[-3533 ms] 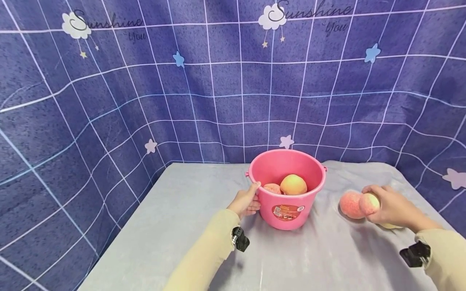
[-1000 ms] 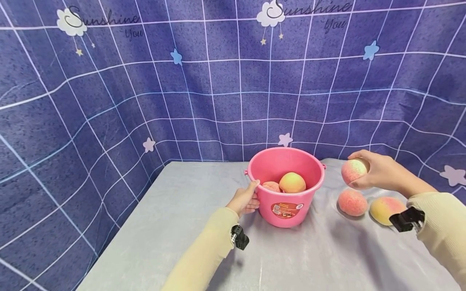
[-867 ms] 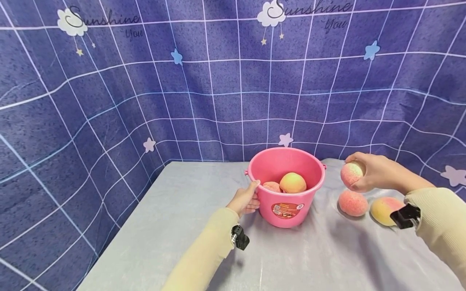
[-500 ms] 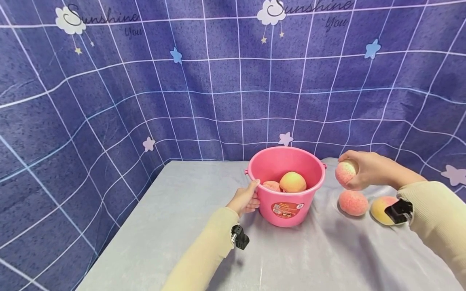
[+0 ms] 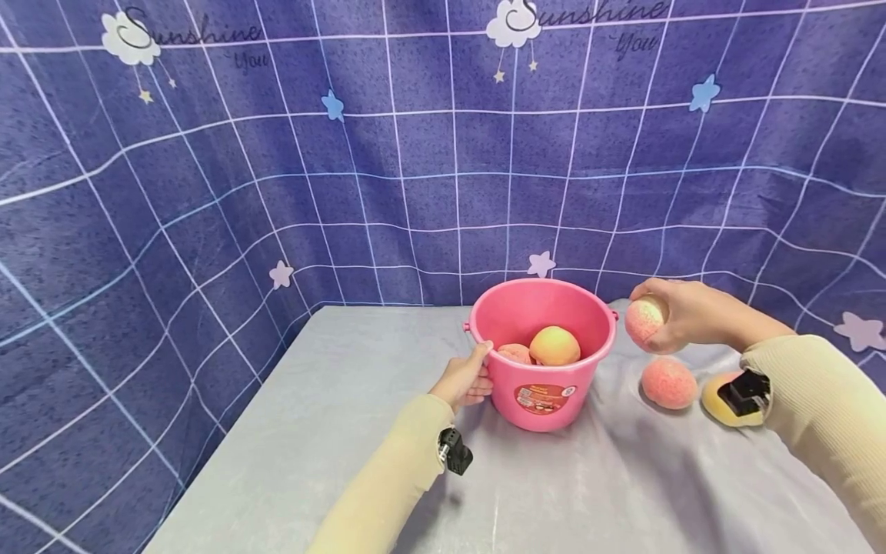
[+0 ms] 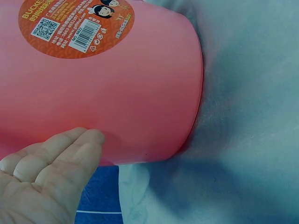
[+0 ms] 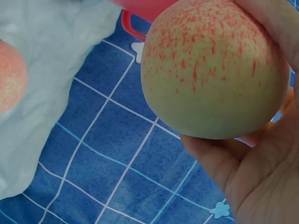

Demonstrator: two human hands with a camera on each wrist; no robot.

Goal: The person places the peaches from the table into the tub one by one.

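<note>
Gripping a peach [image 5: 644, 323] in the right hand [image 5: 685, 314], raised just right of the bucket [image 5: 540, 377]; holding the bucket's left side with the left hand [image 5: 465, 381]. Apparently mid-transfer; next, probably carry over the bucket and release.

Left hand [image 5: 464, 381] (thumb [image 5: 481, 355] uppermost) well apart from curled right hand [image 5: 685, 314]

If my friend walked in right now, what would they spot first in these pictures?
Probably the bright pink bucket, right of centre in the head view, with a yellow fruit showing inside. Next, the speckled peach in the right hand's grip, held up to the bucket's right. Behind it all is the big blue cloth with stars and clouds.
</note>
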